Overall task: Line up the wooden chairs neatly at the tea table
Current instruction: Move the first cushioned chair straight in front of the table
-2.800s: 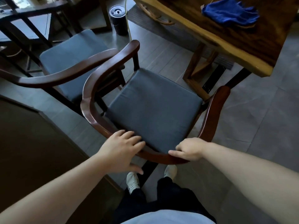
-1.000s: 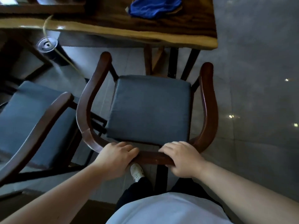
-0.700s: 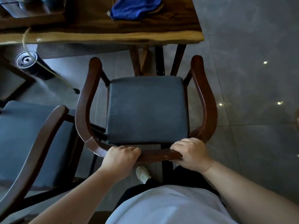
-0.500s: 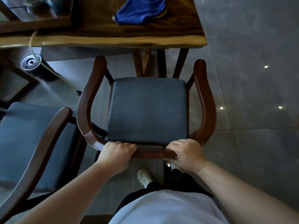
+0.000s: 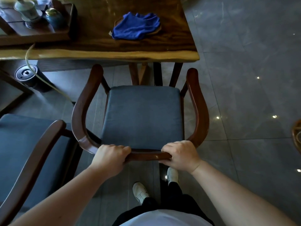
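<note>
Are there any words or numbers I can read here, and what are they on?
None can be read.
Black can lid: pale marks, too blurred to tell.
Cup on the tray: a pattern, no letters seen.
Blue cloth, chair, table: no text.

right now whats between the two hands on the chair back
In the head view, only a bare stretch of the chair's back rail lies between the left hand and right hand; both grip it.
</note>
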Available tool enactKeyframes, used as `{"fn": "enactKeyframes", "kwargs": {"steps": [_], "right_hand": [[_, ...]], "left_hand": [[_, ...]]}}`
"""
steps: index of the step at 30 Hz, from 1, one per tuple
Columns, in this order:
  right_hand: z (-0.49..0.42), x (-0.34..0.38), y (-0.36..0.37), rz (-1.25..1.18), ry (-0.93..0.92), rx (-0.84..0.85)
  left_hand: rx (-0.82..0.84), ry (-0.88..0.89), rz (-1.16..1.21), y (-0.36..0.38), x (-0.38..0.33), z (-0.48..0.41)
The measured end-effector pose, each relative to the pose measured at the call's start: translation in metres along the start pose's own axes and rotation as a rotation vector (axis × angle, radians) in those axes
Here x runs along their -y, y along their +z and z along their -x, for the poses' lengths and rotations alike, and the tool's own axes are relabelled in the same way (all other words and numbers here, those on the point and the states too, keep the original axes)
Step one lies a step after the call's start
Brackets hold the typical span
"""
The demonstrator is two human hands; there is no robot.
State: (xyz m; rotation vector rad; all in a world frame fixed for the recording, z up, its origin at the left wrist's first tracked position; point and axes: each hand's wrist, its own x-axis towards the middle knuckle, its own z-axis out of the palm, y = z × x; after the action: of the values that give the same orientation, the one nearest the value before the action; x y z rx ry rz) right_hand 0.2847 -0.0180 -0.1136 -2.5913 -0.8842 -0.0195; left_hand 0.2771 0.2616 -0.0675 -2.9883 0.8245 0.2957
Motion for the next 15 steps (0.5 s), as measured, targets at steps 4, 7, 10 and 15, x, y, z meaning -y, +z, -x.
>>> {"fn": "enactKeyframes", "kwargs": {"steps": [4, 7, 10, 15], "right_hand": [[-0.005, -0.012, -0.005, 0.02, -0.019, 0.004], [-0.012, -0.018, -0.014, 0.013, -0.027, 0.014], [-0.013, -0.023, -0.018, 0.006, -0.03, 0.046], [-0.002, -0.026, -0.01, -0.003, -0.031, 0.066]], "left_hand": [[-0.053, -0.015, -0.006, 0.002, -0.005, -0.011], [-0.056, -0.044, 0.008, -0.004, -0.006, -0.019], [-0.066, -0.06, 0.02, -0.003, -0.011, -0.022], [-0.067, -0.065, 0.058, 0.007, -0.023, -0.017]]}}
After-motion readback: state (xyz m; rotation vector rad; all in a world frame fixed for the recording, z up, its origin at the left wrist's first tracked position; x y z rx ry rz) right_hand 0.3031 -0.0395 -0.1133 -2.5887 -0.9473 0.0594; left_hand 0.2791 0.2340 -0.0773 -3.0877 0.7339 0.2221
